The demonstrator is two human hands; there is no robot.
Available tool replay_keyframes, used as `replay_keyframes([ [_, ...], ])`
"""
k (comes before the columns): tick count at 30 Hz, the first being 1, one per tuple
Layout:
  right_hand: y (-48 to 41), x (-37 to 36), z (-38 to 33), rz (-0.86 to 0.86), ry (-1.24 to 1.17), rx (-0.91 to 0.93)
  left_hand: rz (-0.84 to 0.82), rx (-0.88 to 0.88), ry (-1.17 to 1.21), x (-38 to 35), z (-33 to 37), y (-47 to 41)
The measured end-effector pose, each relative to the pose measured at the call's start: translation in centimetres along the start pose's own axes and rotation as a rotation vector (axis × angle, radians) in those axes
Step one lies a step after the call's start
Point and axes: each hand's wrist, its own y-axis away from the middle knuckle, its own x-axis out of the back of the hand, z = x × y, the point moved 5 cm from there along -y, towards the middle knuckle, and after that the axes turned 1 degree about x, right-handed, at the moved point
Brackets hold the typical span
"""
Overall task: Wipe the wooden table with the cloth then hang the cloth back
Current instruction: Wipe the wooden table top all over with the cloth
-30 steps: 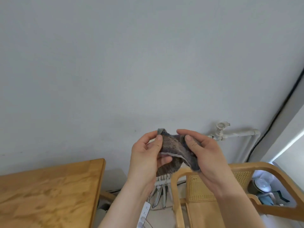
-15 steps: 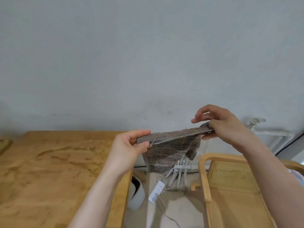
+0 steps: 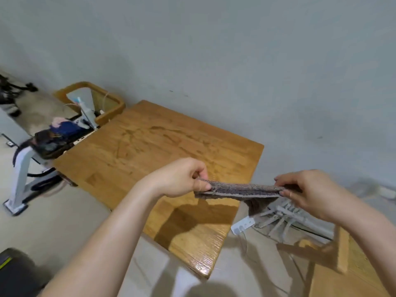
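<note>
The right end of the cloth (image 3: 240,190) is covered by the fingers of the right hand (image 3: 308,194), and part of the near table (image 3: 132,151) edge is hidden behind the left hand (image 3: 177,179). The chair (image 3: 345,262) at the lower right is blurred and cut by the frame edge, and the objects on the far-left chair (image 3: 90,103) cannot be identified.

No readable text or labels anywhere (blurred throughout).

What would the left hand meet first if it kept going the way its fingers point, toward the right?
Likely the right hand, gripping the far end of the cloth stretched between them; the left hand holds the near end.
</note>
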Motion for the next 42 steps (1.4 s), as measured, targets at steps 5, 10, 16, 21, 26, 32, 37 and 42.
replay_keyframes([
  [5, -1.7, 0.0, -1.7, 0.055, -0.419, 0.013, 0.106, 0.053, 0.652, 0.1, -3.9, 3.0],
  [10, -3.3, -3.4, -2.4, 0.449, -0.616, -0.006, 0.293, 0.181, 0.830, -2.7, -7.7, 3.3],
  [16, -6.6, -19.6, -2.9, -0.129, -0.272, -0.021, 0.352, 0.443, 0.118, -11.2, -14.0, 3.0],
  [21, -6.3, -26.0, -1.6, -0.520, -0.034, -0.022, 0.184, 0.413, -0.116, -15.7, -15.0, 2.9],
  [26, -6.0, -26.7, -2.3, -0.479, -0.048, -0.048, -0.053, 0.430, -0.227, -18.7, -14.2, 0.8],
  [32, -6.5, -29.1, -2.3, -0.356, -0.013, -0.157, -0.222, 0.314, -0.393, -20.7, -11.5, -3.2],
  [37, -6.5, -30.0, -3.3, -0.171, -0.021, -0.231, -0.188, 0.046, -0.464, -21.7, -15.1, -4.3],
  [42, -6.6, -32.6, -7.3, -0.041, -0.049, -0.623, -0.105, -0.270, -0.497, -20.5, -19.1, -5.1],
])
